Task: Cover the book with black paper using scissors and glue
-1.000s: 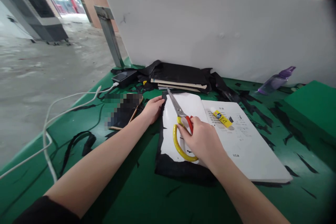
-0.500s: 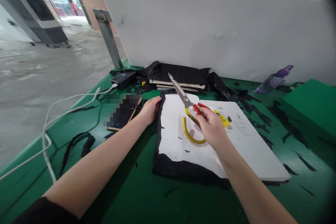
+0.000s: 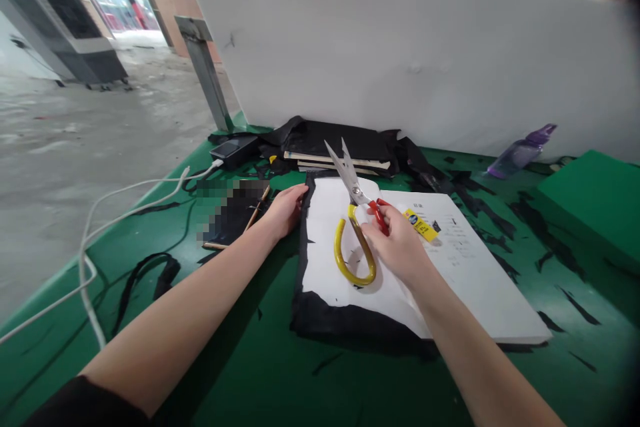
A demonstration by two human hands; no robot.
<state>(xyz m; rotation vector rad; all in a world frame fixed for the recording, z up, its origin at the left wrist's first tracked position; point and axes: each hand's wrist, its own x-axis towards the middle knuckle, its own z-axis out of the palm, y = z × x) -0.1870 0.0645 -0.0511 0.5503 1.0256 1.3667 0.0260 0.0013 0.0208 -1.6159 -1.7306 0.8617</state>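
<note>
An open book (image 3: 485, 267) lies with white pages up. Torn-edged black covering material (image 3: 340, 323) shows around its left page. My left hand (image 3: 289, 210) is closed at the upper left edge of the book, with some fingers hidden from view. Over the pages my right hand (image 3: 395, 233) grips scissors (image 3: 356, 193) by the red handle. Their blades are spread and point away from me, and the yellow handle loop hangs free to the left. A yellow label (image 3: 421, 225) shows just right of my right hand, over the right page.
Behind the book sits a black-wrapped stack (image 3: 340, 140) against a white panel (image 3: 400, 40). A phone-like dark item (image 3: 235, 217), white cable (image 3: 90, 240) and black box (image 3: 237, 150) lie left. Black scraps (image 3: 537, 220) and a purple bottle (image 3: 520, 153) are right on the green table (image 3: 240, 360).
The scissors have opened: their blades have parted and the yellow handle loop has swung left, away from the red one. My left hand stays at the book's edge.
</note>
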